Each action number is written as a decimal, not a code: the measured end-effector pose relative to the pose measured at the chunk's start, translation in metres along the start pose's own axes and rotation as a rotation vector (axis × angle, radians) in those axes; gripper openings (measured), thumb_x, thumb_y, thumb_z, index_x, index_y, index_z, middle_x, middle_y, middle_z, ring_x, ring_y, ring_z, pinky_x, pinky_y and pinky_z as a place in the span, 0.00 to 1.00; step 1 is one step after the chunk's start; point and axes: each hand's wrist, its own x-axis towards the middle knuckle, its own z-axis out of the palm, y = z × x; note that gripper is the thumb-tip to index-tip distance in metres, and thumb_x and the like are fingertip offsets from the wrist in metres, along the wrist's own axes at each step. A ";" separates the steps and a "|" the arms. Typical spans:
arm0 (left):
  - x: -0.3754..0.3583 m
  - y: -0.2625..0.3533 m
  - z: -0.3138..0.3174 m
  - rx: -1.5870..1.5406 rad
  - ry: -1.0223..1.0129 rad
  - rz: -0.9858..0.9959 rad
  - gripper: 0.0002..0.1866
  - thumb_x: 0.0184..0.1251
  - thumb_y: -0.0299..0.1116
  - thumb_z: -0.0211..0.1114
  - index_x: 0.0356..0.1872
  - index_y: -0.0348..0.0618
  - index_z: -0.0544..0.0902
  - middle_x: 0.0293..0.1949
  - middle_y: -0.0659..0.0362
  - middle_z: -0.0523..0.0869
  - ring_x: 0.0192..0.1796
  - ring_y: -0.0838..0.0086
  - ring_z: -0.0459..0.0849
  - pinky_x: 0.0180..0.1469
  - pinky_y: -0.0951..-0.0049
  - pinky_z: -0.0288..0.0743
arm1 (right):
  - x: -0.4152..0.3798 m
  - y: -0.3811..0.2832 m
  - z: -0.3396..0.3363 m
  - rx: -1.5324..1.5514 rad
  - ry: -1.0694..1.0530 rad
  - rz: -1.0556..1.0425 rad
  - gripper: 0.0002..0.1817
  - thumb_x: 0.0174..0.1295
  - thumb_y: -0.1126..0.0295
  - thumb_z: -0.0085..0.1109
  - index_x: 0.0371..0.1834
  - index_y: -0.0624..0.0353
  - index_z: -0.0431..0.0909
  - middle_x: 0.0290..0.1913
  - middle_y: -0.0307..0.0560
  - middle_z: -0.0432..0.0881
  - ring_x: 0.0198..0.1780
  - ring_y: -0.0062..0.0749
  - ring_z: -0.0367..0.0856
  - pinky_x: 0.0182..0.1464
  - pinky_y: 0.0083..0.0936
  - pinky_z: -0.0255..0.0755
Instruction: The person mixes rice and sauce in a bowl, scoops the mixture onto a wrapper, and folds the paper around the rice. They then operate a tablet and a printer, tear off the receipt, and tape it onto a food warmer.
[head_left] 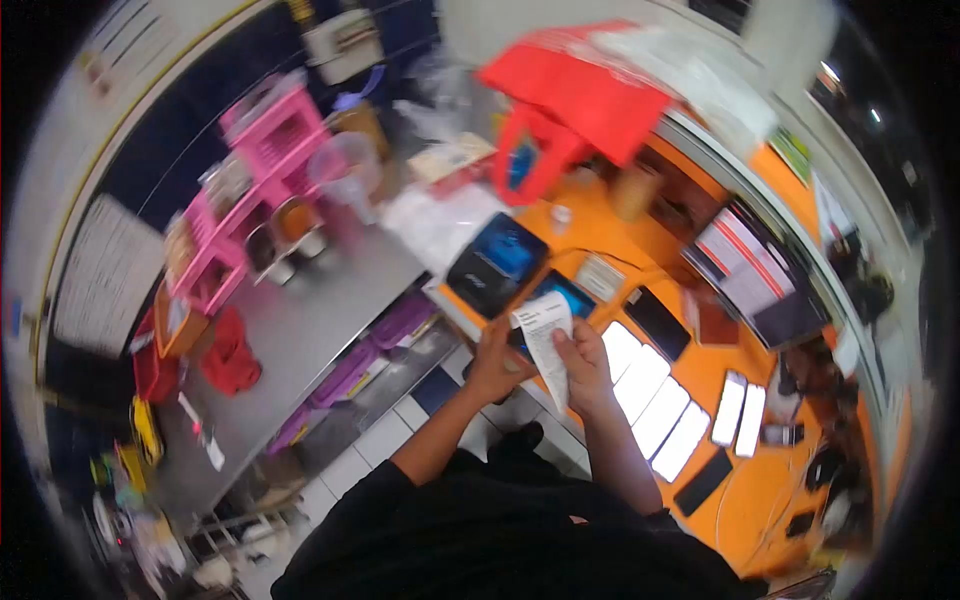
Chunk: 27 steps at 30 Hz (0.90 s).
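Observation:
In front of my body a white printed paper receipt (546, 330) hangs between my hands, its lower end pointing toward me. My right hand (585, 368) grips its right edge, thumb pressed on the paper's face. My left hand (495, 362) is closed at the left edge of the same receipt, its fingertips partly hidden behind it. Just beyond the hands is a black receipt printer (497, 262) with a blue sheen on top. A dark device with a blue screen (562, 292) lies behind the receipt, partly covered by it.
The orange counter (730, 500) on the right bears several phones with glowing white screens (655, 405), a dark phone (657, 322) and a monitor (755, 270). A red bag (590, 95) sits at the back. Pink baskets (270, 140) stand on the left steel counter (330, 290).

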 end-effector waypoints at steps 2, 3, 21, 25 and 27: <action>-0.029 0.018 -0.040 -0.331 0.038 -0.049 0.37 0.58 0.45 0.68 0.64 0.37 0.65 0.60 0.48 0.70 0.63 0.56 0.68 0.65 0.61 0.62 | 0.002 0.007 0.016 -0.256 -0.058 -0.021 0.10 0.68 0.68 0.52 0.44 0.63 0.75 0.40 0.42 0.80 0.39 0.19 0.77 0.42 0.18 0.71; -0.048 0.021 -0.053 -0.735 0.027 -0.194 0.34 0.63 0.48 0.62 0.63 0.37 0.65 0.60 0.50 0.70 0.63 0.59 0.68 0.64 0.62 0.62 | 0.004 0.016 0.029 -0.376 -0.097 -0.055 0.10 0.68 0.68 0.52 0.44 0.63 0.75 0.40 0.42 0.80 0.39 0.20 0.77 0.43 0.20 0.71; -0.626 0.049 -0.314 -1.067 1.784 -0.580 0.23 0.77 0.40 0.41 0.60 0.32 0.70 0.52 0.49 0.80 0.54 0.66 0.79 0.59 0.68 0.71 | -0.370 0.276 0.469 -0.445 -1.690 0.280 0.39 0.61 0.78 0.57 0.73 0.55 0.47 0.52 0.53 0.76 0.41 0.26 0.80 0.39 0.19 0.74; -0.724 0.049 -0.314 -1.054 2.060 -0.469 0.23 0.77 0.38 0.42 0.64 0.33 0.66 0.57 0.48 0.76 0.59 0.65 0.75 0.61 0.68 0.69 | -0.446 0.321 0.526 -0.669 -1.938 0.141 0.40 0.61 0.67 0.62 0.72 0.55 0.48 0.37 0.55 0.83 0.36 0.26 0.83 0.36 0.23 0.73; -0.760 0.047 -0.319 -1.081 2.197 -0.399 0.23 0.76 0.37 0.43 0.65 0.35 0.64 0.57 0.49 0.75 0.60 0.65 0.75 0.62 0.67 0.69 | -0.471 0.358 0.544 -0.665 -2.005 0.099 0.36 0.60 0.64 0.63 0.69 0.57 0.56 0.29 0.55 0.83 0.34 0.27 0.83 0.35 0.24 0.73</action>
